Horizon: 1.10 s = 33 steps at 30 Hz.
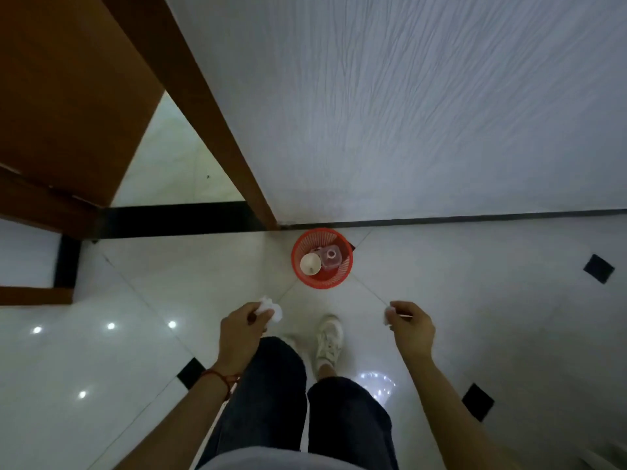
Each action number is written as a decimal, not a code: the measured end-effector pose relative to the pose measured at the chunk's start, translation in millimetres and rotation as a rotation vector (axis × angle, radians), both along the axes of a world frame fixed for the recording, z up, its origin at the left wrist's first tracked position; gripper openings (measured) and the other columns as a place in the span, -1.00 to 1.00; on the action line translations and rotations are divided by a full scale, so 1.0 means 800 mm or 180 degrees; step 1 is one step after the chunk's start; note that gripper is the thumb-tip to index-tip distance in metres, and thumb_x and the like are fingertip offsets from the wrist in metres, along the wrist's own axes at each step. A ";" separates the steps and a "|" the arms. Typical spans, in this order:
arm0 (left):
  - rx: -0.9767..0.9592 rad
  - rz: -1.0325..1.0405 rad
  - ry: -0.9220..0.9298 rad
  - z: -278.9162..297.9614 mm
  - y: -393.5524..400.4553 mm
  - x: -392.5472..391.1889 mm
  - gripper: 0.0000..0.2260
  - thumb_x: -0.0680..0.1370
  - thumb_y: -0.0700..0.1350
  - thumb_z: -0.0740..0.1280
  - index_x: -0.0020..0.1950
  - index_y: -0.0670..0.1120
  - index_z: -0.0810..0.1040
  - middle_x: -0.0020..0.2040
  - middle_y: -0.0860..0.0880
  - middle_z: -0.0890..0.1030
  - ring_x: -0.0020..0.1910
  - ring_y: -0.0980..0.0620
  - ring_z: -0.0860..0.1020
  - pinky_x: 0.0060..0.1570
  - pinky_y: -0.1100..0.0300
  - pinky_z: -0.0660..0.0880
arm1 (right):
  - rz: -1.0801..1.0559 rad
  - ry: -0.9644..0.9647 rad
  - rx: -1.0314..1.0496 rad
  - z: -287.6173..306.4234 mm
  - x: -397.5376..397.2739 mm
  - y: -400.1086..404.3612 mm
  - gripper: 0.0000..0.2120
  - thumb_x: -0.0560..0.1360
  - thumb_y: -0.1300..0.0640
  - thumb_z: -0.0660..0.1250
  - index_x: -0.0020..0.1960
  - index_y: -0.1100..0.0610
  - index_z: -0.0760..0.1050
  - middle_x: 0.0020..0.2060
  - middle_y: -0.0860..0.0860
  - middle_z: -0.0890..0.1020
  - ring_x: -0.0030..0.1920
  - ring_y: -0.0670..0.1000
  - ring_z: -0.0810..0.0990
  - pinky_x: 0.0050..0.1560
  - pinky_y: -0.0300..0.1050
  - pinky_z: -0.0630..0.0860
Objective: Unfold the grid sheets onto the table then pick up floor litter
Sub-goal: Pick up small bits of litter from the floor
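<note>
My left hand (242,329) is closed around a crumpled white paper wad (269,308) that sticks out past the fingers. My right hand (412,329) pinches a smaller white scrap (387,314) between thumb and fingers. Both hands hang at waist height over the floor, a short way in front of a red mesh waste basket (341,278). The basket stands on the floor against the wall and holds a white paper cup (310,264) and a clear plastic bottle (330,257). No grid sheets or table are in view.
A white textured wall (407,113) rises straight ahead with a dark skirting strip at its foot. A brown wooden door frame (203,113) and open door (68,96) stand to the left. Glossy white floor tiles (475,300) with small black inserts surround me; my legs and a white shoe (328,342) are below.
</note>
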<state>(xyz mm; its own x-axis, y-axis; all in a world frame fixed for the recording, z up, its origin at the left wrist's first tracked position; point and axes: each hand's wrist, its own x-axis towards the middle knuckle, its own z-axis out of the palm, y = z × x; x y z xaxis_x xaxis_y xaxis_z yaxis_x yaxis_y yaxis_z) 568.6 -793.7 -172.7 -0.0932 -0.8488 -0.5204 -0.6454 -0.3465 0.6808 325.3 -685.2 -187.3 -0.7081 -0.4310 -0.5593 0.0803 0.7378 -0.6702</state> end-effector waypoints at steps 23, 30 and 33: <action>0.0834 -0.0697 -0.0309 -0.404 -0.137 -0.138 -0.63 0.47 -0.04 0.36 0.21 -0.19 0.48 0.12 -0.24 0.60 0.02 -0.23 0.59 0.07 -0.13 0.54 | -0.0802 -0.0914 0.0328 -0.378 0.017 -0.168 -0.70 0.45 0.16 0.38 0.15 0.24 0.53 -0.03 0.14 0.66 -0.15 0.08 0.66 -0.01 -0.05 0.61; 0.0779 -0.0977 -0.0465 -0.341 -0.143 -0.133 -0.64 0.54 -0.03 0.25 0.30 -0.13 0.41 0.21 -0.19 0.56 0.16 -0.13 0.53 0.12 0.15 0.46 | -0.0758 -0.1055 0.0413 -0.324 0.003 -0.154 -0.67 0.48 0.16 0.34 0.21 0.27 0.49 0.02 0.16 0.64 -0.13 0.08 0.63 -0.03 -0.08 0.57; 0.0595 -0.1405 -0.0534 -0.288 -0.143 -0.126 -0.67 0.56 -0.06 0.23 0.29 -0.15 0.42 0.23 -0.16 0.54 0.19 -0.10 0.50 0.09 0.19 0.39 | -0.0611 -0.0969 0.0480 -0.272 -0.005 -0.143 -0.66 0.50 0.14 0.31 0.22 0.26 0.48 0.09 0.18 0.62 -0.05 0.12 0.63 0.10 0.00 0.56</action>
